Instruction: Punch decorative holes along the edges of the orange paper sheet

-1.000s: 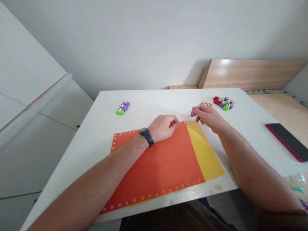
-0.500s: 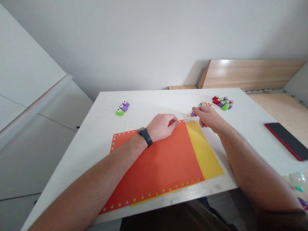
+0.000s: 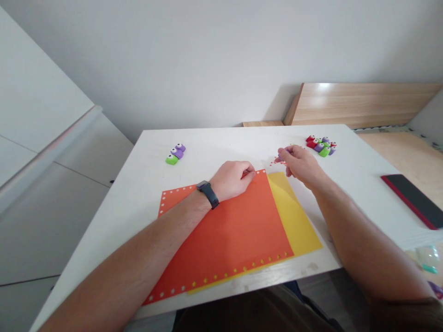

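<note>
A sheet of orange paper [image 3: 228, 226], with small shaped holes along its edges, lies over a yellow sheet [image 3: 299, 216] on the white table. My left hand [image 3: 233, 180], a dark watch on its wrist, is closed at the orange paper's far edge, with some orange showing between thumb and curled fingers. Just beyond the paper's far right corner, my right hand [image 3: 301, 163] pinches a small purple craft punch [image 3: 281, 156], mostly hidden by the fingers. Beneath it red paper bits [image 3: 273, 163] are scattered on the table.
Three craft punches [image 3: 176, 154], green and purple, stand at the far left. Several more punches [image 3: 321, 145] in red, green and purple cluster at the far right. A dark tablet-like slab [image 3: 413, 198] with a red edge lies right. White cabinets [image 3: 69, 193] flank the left side.
My right hand has lifted slightly with the purple punch. More red paper bits show beneath it, and the colourful confetti pile is now mostly covered by the hand. My left hand stays put.
</note>
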Available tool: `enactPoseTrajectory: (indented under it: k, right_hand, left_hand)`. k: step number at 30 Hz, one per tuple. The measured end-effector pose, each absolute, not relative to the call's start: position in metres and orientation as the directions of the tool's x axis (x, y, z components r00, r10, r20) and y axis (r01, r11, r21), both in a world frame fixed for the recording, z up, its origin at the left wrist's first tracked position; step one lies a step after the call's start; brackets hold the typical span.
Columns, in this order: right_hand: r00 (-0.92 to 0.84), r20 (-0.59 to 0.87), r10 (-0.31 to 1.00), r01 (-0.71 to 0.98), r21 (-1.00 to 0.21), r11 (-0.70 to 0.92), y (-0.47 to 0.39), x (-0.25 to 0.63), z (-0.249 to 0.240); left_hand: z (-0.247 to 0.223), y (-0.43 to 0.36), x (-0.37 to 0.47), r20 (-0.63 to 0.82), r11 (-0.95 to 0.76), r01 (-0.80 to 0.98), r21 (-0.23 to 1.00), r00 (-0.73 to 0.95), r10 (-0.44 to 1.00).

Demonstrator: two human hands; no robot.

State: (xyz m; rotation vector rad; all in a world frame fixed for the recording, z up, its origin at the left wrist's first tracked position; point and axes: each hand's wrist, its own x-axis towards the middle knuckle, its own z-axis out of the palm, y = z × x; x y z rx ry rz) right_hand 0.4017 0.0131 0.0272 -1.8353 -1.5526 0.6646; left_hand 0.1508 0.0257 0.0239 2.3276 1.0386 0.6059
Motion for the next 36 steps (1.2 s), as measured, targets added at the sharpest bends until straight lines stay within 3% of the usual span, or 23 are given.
enactPoseTrajectory:
  k: [7, 12, 15, 19, 26, 32, 36]
  right_hand:
    - [0.094, 0.075, 0.993, 0.582, -0.813, 0.006, 0.01, 0.392, 0.026]
    - [0.094, 0.135, 0.986, 0.575, -0.816, 0.057, 0.012, 0.393, 0.026]
    - [0.135, 0.147, 0.98, 0.537, -0.842, 0.052, 0.014, 0.396, 0.025]
    - [0.194, 0.172, 0.966, 0.486, -0.872, 0.058, 0.017, 0.399, 0.023]
    - [0.18, 0.188, 0.966, 0.501, -0.862, 0.074, 0.016, 0.398, 0.022]
    - [0.128, 0.219, 0.967, 0.487, -0.863, 0.131, 0.012, 0.391, 0.021]
    - [0.064, 0.228, 0.972, 0.485, -0.858, 0.169, 0.01, 0.386, 0.022]
  left_hand:
    - [0.035, 0.028, 0.146, 0.192, -0.532, 0.583, 0.613, 0.543, 0.817]
    - [0.046, 0.041, 0.132, 0.186, -0.394, 0.591, 0.704, 0.382, 0.905]
    - [0.041, 0.047, 0.117, 0.118, -0.228, 0.483, 0.845, 0.248, 0.962]
    - [0.026, 0.039, 0.099, -0.109, 0.089, 0.231, 0.969, 0.074, 0.991]
    - [0.011, -0.004, 0.086, -0.233, 0.227, 0.059, 0.972, 0.146, 0.961]
    - [0.001, -0.02, 0.087, -0.192, 0.205, -0.066, 0.977, 0.165, 0.967]
    - [0.001, -0.022, 0.088, -0.154, 0.182, -0.084, 0.98, 0.267, 0.951]
